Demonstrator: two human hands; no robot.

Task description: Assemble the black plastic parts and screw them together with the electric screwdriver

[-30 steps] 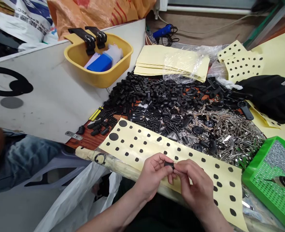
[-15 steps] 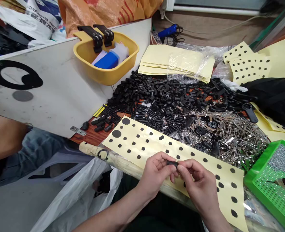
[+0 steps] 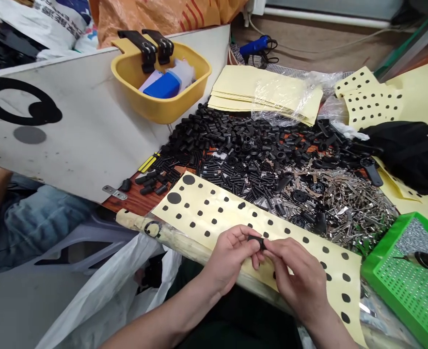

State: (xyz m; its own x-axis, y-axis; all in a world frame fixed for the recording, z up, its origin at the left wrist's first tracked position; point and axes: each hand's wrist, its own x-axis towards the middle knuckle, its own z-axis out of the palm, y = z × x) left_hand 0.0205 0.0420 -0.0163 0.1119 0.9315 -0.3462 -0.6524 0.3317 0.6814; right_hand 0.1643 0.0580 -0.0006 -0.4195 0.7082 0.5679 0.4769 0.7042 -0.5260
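Between my two hands is a small black plastic part, cylinder-like, lying sideways. My left hand pinches its left end between thumb and fingers. At its right end, the thumb and forefinger of my right hand are closed on it; whether they also hold a smaller piece is hidden. Both hands are just above a yellow sheet with rows of black dots, at the table's near edge. Beyond the sheet lies a pile of black plastic parts, with thin metal pieces heaped to the right.
A green basket at the right holds small screws and a screwdriver-like tool. A yellow bin hangs on the white partition. Yellow sheets are stacked at the back. Another person's leg shows at left.
The black part has shifted slightly left and tilted, its right end lower. My right hand's fingers have curled closer around that end. The view has moved a little.
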